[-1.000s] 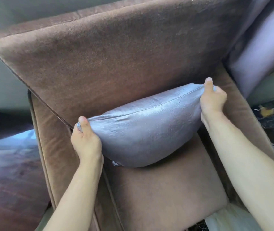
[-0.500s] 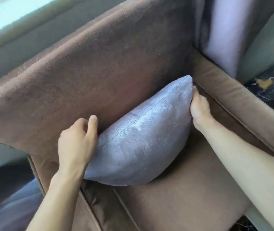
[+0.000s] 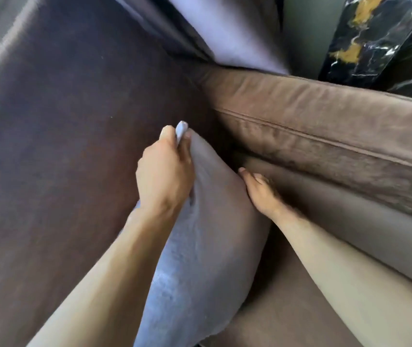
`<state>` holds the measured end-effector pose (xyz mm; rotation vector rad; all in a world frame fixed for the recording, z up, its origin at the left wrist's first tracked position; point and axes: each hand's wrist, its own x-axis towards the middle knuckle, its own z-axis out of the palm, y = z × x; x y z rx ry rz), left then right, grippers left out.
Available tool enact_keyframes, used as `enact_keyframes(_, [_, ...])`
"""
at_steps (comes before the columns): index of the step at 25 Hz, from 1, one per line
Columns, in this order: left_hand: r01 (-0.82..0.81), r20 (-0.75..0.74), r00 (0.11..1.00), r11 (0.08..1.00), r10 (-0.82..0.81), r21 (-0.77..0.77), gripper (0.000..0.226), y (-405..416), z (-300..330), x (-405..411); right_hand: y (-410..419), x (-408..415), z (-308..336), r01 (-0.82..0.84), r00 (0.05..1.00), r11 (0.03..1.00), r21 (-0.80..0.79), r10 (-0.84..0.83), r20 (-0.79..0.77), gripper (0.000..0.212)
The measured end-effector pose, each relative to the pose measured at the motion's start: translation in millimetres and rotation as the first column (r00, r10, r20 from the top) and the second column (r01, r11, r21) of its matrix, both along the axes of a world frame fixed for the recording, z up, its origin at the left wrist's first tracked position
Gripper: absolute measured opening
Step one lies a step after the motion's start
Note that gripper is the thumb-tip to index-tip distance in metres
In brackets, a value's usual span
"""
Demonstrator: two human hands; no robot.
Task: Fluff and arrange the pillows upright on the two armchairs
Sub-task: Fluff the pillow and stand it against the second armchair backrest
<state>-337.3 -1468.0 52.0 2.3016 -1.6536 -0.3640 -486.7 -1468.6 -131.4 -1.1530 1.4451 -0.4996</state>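
Note:
A silvery lilac pillow (image 3: 207,246) stands on edge on the seat of a brown velvet armchair (image 3: 325,126), leaning against its backrest (image 3: 62,146) in the corner by the right armrest. My left hand (image 3: 165,174) pinches the pillow's top corner between thumb and fingers. Fingers extended, my right hand (image 3: 260,191) presses flat against the pillow's right side, between it and the armrest. The pillow's lower part is partly hidden behind my left forearm.
A lilac curtain or second cushion (image 3: 225,33) shows behind the armchair's top right corner. A black marble slab with gold veins (image 3: 365,38) stands beyond the armrest at the upper right. The view is very close to the chair.
The view has swung closer and rotated. The pillow has turned from lying crosswise to standing on edge in the chair's right corner. My left hand has moved up to its top corner.

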Motion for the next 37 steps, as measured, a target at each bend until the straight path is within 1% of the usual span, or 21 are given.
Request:
enact_keyframes(2, [0.005, 0.015, 1.0, 0.997, -0.004, -0.073, 0.046, 6, -2, 6, 20, -11, -35, -0.026, 0.994, 0.999, 0.03, 0.029, -0.101, 0.048])
enact_keyframes(4, [-0.005, -0.016, 1.0, 0.989, 0.003, -0.146, 0.047, 10, -2, 8, 34, -21, -56, -0.053, 0.987, 0.998, 0.029, 0.057, -0.15, 0.045])
enact_keyframes(6, [-0.018, -0.062, 0.998, 0.98, 0.006, -0.198, 0.05, 11, -1, 7, 30, -27, -63, -0.107, 0.979, 0.994, 0.003, 0.106, -0.174, 0.044])
enact_keyframes(8, [-0.017, -0.048, 0.999, 0.972, 0.006, -0.234, 0.053, 12, 2, 8, 22, -24, -60, -0.118, 0.976, 0.993, -0.021, 0.112, -0.189, 0.047])
enact_keyframes(13, [-0.033, -0.074, 0.997, 0.969, 0.015, -0.246, 0.051, 10, -3, 14, 15, -5, -56, -0.075, 0.88, 0.995, 0.062, 0.095, -0.466, 0.059])
enact_keyframes(16, [-0.036, -0.061, 0.998, 0.978, 0.024, -0.203, 0.047, 3, -6, 18, 17, 2, -58, 0.029, 0.834, 0.991, 0.131, 0.048, -0.549, 0.067])
enact_keyframes(18, [-0.036, -0.072, 0.997, 0.987, 0.025, -0.154, 0.039, 5, 3, 16, 21, -3, -56, 0.111, 0.786, 0.988, 0.106, -0.022, -0.618, 0.067])
enact_keyframes(19, [-0.02, -0.089, 0.996, 0.996, 0.012, -0.09, 0.048, 12, 9, 14, 24, -9, -54, 0.172, 0.767, 0.982, 0.077, -0.084, -0.636, 0.064])
enact_keyframes(21, [0.059, -0.051, 0.997, 0.995, -0.056, 0.078, 0.07, 48, 13, 12, 52, -19, -49, 0.296, 0.774, 0.952, 0.081, -0.189, -0.604, 0.053])
enact_keyframes(23, [0.092, 0.04, 0.994, 0.982, -0.1, 0.167, 0.084, 107, 16, 22, 102, -15, -58, 0.284, 0.811, 0.929, 0.237, -0.101, -0.577, 0.043])
enact_keyframes(25, [0.026, 0.134, 0.989, 0.975, -0.057, 0.221, 0.094, 165, 18, 46, 166, 3, -70, 0.262, 0.893, 0.839, 0.477, -0.023, -0.45, 0.036])
enact_keyframes(26, [-0.029, 0.169, 0.986, 0.968, -0.015, 0.251, 0.098, 191, 19, 62, 197, 14, -74, 0.268, 0.94, 0.755, 0.599, -0.067, -0.336, 0.035])
enact_keyframes(27, [-0.076, 0.193, 0.981, 0.956, 0.021, 0.283, 0.099, 212, 19, 76, 224, 27, -78, 0.278, 0.96, 0.659, 0.699, -0.167, -0.224, 0.031])
enact_keyframes(28, [-0.103, 0.214, 0.976, 0.944, 0.036, 0.312, 0.1, 228, 19, 88, 247, 42, -75, 0.279, 0.953, 0.588, 0.76, -0.265, -0.145, 0.025])
enact_keyframes(29, [-0.109, 0.222, 0.974, 0.938, 0.035, 0.331, 0.098, 242, 20, 98, 269, 58, -73, 0.283, 0.933, 0.543, 0.791, -0.348, -0.095, 0.016])
enact_keyframes(30, [-0.096, 0.214, 0.977, 0.94, 0.025, 0.328, 0.095, 251, 20, 105, 287, 76, -69, 0.315, 0.902, 0.505, 0.803, -0.422, -0.089, 0.014])
enact_keyframes(31, [-0.072, 0.201, 0.979, 0.949, 0.009, 0.307, 0.09, 255, 19, 110, 300, 92, -65, 0.348, 0.856, 0.455, 0.819, -0.511, -0.08, 0.021])
enact_keyframes(32, [-0.046, 0.197, 0.98, 0.962, -0.009, 0.271, 0.081, 256, 17, 114, 309, 106, -63, 0.38, 0.804, 0.41, 0.829, -0.59, -0.077, 0.026])
enact_keyframes(34, [0.016, 0.224, 0.973, 0.985, -0.055, 0.173, 0.056, 252, 9, 119, 316, 124, -58, 0.441, 0.695, 0.34, 0.831, -0.715, -0.077, 0.021])
enact_keyframes(35, [0.041, 0.246, 0.967, 0.991, -0.073, 0.13, 0.046, 250, 6, 122, 316, 130, -54, 0.458, 0.622, 0.27, 0.847, -0.778, -0.088, 0.023])
enact_keyframes(37, [0.074, 0.269, 0.959, 0.995, -0.09, 0.067, 0.037, 246, -2, 125, 316, 132, -51, 0.458, 0.449, 0.149, 0.876, -0.889, -0.084, 0.036])
